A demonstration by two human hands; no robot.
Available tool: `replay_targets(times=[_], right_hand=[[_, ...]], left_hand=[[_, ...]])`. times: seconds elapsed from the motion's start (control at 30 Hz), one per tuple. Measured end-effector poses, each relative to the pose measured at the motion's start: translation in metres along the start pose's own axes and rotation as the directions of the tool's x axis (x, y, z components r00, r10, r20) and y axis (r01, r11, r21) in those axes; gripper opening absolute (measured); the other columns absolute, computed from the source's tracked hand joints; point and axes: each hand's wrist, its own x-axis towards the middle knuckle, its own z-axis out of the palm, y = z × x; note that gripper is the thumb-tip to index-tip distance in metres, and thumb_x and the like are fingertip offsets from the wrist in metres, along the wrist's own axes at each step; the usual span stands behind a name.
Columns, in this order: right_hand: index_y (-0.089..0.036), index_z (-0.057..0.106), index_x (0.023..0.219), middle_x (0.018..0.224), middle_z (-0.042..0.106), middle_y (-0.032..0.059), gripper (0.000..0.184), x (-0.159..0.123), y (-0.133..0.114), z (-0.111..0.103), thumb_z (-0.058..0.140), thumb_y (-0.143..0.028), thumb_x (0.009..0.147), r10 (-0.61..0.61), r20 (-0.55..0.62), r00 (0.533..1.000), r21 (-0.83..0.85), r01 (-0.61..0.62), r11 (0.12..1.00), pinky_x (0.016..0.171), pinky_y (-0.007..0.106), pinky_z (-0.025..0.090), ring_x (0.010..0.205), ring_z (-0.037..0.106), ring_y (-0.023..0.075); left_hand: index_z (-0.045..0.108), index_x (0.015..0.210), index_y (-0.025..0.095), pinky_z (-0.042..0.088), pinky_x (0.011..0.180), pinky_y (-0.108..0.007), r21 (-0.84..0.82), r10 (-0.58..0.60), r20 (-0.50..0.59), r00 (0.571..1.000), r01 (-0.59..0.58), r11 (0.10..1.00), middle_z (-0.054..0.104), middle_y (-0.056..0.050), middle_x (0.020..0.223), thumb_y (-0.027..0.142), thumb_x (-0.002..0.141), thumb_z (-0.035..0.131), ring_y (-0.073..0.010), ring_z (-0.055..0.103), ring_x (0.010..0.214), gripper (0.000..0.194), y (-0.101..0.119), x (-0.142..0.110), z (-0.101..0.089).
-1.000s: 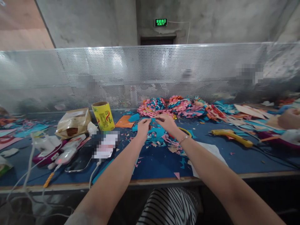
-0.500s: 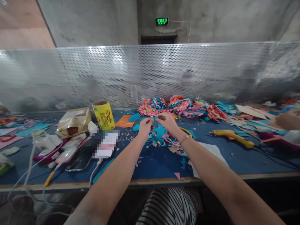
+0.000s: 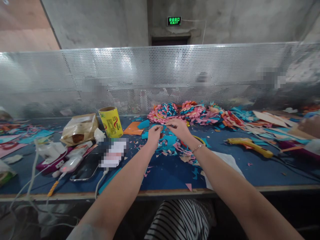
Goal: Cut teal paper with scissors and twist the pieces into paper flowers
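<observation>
My left hand [image 3: 155, 135] is closed in a pinch over the middle of the table. Just to its right, my right hand [image 3: 178, 128] pinches too, with a bracelet on the wrist. Between the two sets of fingertips shows a small piece of blue paper [image 3: 164, 127], partly hidden by the fingers. Blue paper scraps [image 3: 170, 141] lie beneath the hands, mixed with pink and tan snippets [image 3: 186, 156]. Behind them sit bundles of pink, blue and orange cut paper [image 3: 163, 113]. An orange sheet of paper [image 3: 133, 128] lies left of my left hand.
A yellow glue gun [image 3: 250, 146] lies on the right. On the left stand a yellow cardboard tube [image 3: 110, 122] and a brown paper bag [image 3: 80, 128], near a phone [image 3: 83, 170], cables and a purple power strip [image 3: 53, 163]. A perforated metal screen [image 3: 140, 73] runs along the back.
My hands stay almost in place, fingertips close together, with only a slight shift of the right fingers. The view has moved a little.
</observation>
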Motion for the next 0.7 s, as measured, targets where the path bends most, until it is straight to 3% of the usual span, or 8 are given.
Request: replay_targets(times=[0.27,0.47,0.7], right_hand=[[-0.022,0.071,0.083,0.09,0.068,0.0054,0.021,-0.001,0.0012,-0.004,0.053,-0.014,0.078,-0.105,0.047,0.993,-0.085,0.109,0.99,0.081,0.034,0.051,0.087,0.063,0.0172],[-0.022,0.071,0.083,0.092,0.067,0.0057,0.026,-0.0013,0.0022,-0.0054,0.05,-0.01,0.077,-0.168,0.078,0.983,-0.12,0.177,0.977,0.081,0.035,0.051,0.089,0.062,0.0176],[-0.021,0.071,0.086,0.098,0.065,0.0074,0.027,-0.004,0.0026,-0.0043,0.048,-0.009,0.076,-0.154,0.146,0.977,-0.144,0.175,0.974,0.085,0.036,0.049,0.093,0.06,0.0185]], left_hand=[[0.053,0.061,0.014,0.02,0.036,-0.018,-0.09,-0.04,-0.021,0.999,0.038,0.995,0.043,0.007,0.045,0.024,0.065,0.065,-0.002,0.032,0.033,0.016,0.0036,-0.0018,0.0025],[0.052,0.065,0.014,0.022,0.037,-0.018,-0.13,-0.103,-0.043,0.994,0.097,0.987,0.051,0.004,0.053,0.031,0.065,0.065,-0.0021,0.034,0.034,0.022,0.0033,-0.0006,0.0008],[0.054,0.061,0.014,0.02,0.037,-0.019,-0.045,-0.061,-0.03,0.998,0.06,0.997,0.049,0.004,0.053,0.033,0.064,0.067,-0.0016,0.033,0.035,0.023,0.0002,0.0004,-0.0009]])
